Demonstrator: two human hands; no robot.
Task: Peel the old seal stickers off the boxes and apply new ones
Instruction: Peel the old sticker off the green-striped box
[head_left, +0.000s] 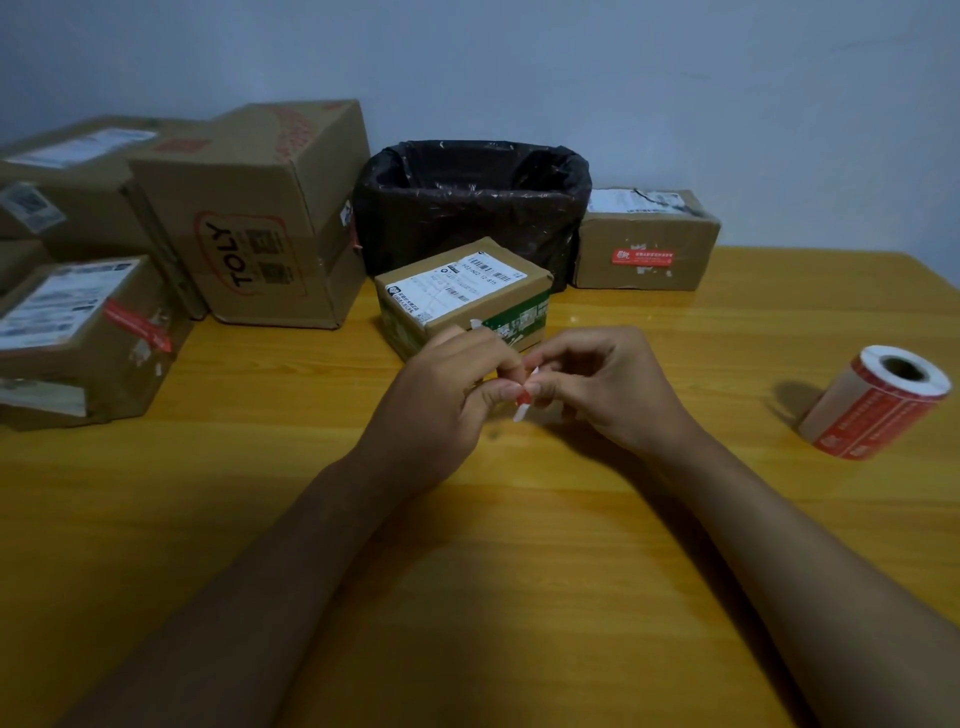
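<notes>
My left hand (441, 405) and my right hand (597, 389) meet above the wooden table, just in front of a small cardboard box (462, 296) with a white shipping label and green print. Both pinch a small crumpled red-and-white sticker scrap (523, 397) between fingertips. White sticker residue shows on the box's near top edge. A roll of red seal stickers (878, 405) lies on its side at the right. Another box (644, 241) at the back right bears a red seal sticker on its front.
A bin lined with a black bag (467, 208) stands behind the small box. Several cardboard boxes are stacked at the left, among them a tall TOLY box (260, 218) and a box with a torn red seal (88, 332). The yellow table (467, 545) spreads toward me.
</notes>
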